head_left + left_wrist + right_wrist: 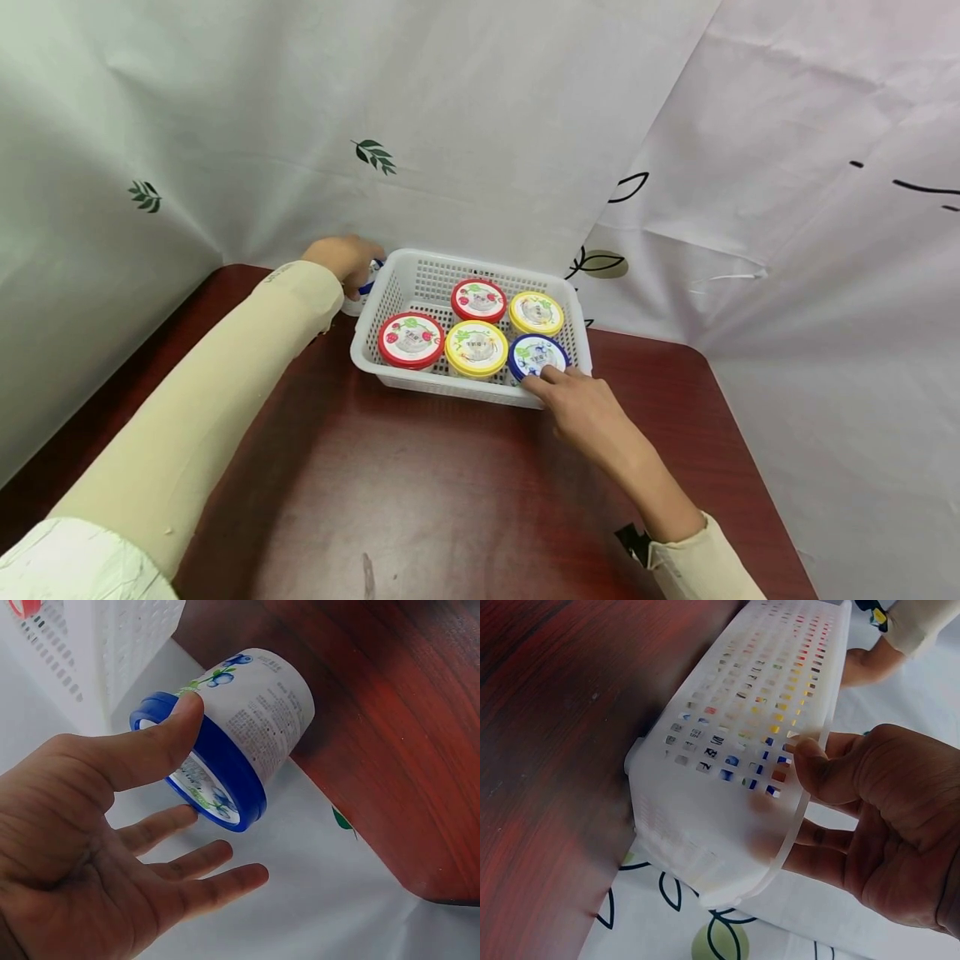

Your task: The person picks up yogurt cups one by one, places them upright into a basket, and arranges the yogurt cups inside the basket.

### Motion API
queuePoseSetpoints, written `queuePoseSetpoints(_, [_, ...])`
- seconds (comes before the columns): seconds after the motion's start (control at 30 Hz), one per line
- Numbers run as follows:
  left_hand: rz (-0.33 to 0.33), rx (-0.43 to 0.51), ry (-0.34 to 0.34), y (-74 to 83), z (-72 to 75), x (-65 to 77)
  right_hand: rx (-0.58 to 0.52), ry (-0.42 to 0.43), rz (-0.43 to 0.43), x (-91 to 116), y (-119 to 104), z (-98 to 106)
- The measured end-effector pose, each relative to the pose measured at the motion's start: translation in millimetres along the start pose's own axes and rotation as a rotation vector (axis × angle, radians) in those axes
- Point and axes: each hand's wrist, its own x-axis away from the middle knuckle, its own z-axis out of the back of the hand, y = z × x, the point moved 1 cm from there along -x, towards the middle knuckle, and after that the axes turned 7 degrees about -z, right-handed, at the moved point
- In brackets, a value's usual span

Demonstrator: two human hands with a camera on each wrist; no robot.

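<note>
A white perforated plastic basket [457,385] holds several tubs with printed lids: a red-lidded tub [411,340], another red-lidded tub [478,300], a yellow-lidded tub [476,347], another yellow-lidded tub [537,313] and a blue-lidded tub [536,354]. My right hand [588,412] grips the basket's near right rim. Its thumb [816,769] lies outside the wall, with fingers inside showing through the plastic. Left of the basket, my left hand [341,257] is at a second blue-lidded tub [262,712]. Its thumb lies over the lid's rim; the other visible fingers extend fairly straight below the lid.
The dark red wooden table [420,492] extends in front of the basket and to both sides. Pale cloth [480,125] with leaf prints hangs behind the table and along its sides. The basket's back stands close to this cloth.
</note>
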Motion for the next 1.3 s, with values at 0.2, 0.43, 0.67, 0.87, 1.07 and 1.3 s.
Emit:
queuePoseSetpoints(0.2, [0.007, 0.005, 0.0, -3.4, -1.4, -5.1, 0.004, -0.011, -0.002, 0.0, -0.9, 0.8])
queuePoseSetpoints(0.43, [0.004, 0.029, 0.007, -6.3, -3.0, -9.0, 0.002, 0.002, 0.003, 0.7, -1.8, 1.5])
queuePoseSetpoints(0.67, [0.0, 0.07, 0.01, -11.4, -3.9, -11.3, 0.002, 0.015, 0.004, 0.8, -3.2, 2.4])
queuePoseSetpoints(0.87, [-0.01, 0.054, 0.019, -17.1, -4.9, -12.3, -0.004, 0.012, 0.005, 0.2, -3.9, 2.8])
queuePoseSetpoints(1.07, [-0.015, 0.062, 0.034, -20.8, -6.1, -8.7, 0.0, 0.007, 0.002, 0.2, -4.0, 3.2])
queuePoseSetpoints(1.3, [-0.019, 0.039, 0.047, -22.5, -6.9, -11.4, 0.003, 0.016, 0.009, 0.5, -4.4, 3.6])
